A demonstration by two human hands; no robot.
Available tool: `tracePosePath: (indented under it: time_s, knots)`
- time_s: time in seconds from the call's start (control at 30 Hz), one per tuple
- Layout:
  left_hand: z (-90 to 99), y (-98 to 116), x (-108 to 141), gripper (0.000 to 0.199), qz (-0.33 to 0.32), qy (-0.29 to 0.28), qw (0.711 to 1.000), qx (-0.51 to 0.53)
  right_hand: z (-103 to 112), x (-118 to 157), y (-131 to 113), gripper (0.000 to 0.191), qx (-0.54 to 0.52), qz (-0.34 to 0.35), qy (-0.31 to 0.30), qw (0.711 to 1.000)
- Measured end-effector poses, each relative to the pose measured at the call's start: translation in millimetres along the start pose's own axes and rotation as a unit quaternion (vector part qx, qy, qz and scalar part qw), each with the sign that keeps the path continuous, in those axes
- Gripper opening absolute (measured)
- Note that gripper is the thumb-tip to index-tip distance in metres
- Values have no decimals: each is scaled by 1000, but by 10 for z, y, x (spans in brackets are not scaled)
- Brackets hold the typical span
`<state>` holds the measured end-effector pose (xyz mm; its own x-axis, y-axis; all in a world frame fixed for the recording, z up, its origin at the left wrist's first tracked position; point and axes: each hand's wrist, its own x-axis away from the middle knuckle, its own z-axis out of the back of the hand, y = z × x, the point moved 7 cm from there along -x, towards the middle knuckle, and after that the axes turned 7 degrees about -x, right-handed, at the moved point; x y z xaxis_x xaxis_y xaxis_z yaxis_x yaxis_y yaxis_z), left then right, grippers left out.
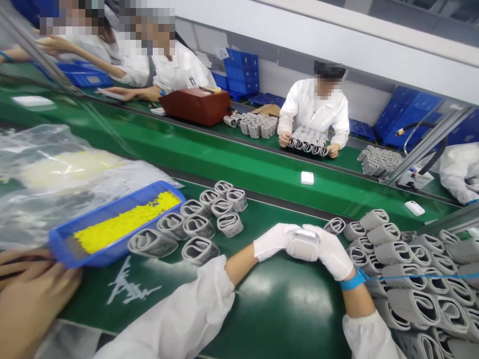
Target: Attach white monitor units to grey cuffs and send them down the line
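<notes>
My left hand point(275, 242) and my right hand point(333, 249), both in white gloves, hold one rolled grey cuff point(303, 248) between them above the green table point(292, 304). The fingers of both hands wrap round its sides, and a pale strip shows along its top edge. A blue band circles my right wrist. Left of my hands stands a group of rolled grey cuffs point(198, 225). To the right, a large stack of similar cuffs point(407, 274) reaches the frame's edge.
At the left are a blue tray point(112, 259) of small yellow pieces, clear plastic bags point(33, 174), white strips point(130, 289) and another person's hands point(33, 294). A green conveyor point(224, 157) carries white devices point(307, 178). Across it, a person point(316, 109) handles grey rolls.
</notes>
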<state>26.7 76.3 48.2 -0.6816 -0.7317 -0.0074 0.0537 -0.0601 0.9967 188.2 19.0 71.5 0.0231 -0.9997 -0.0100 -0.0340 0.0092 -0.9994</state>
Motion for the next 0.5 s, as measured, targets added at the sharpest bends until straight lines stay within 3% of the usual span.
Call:
tracePosePath:
  time_s: [0.23, 0.5]
  knots:
    - [23, -135, -44, 38, 12, -15, 999, -43, -6, -82, 194, 36, -74, -10, 23, 997]
    - [21, -174, -65, 37, -1, 11, 997, -74, -56, -172, 488, 26, -144, -46, 44, 988]
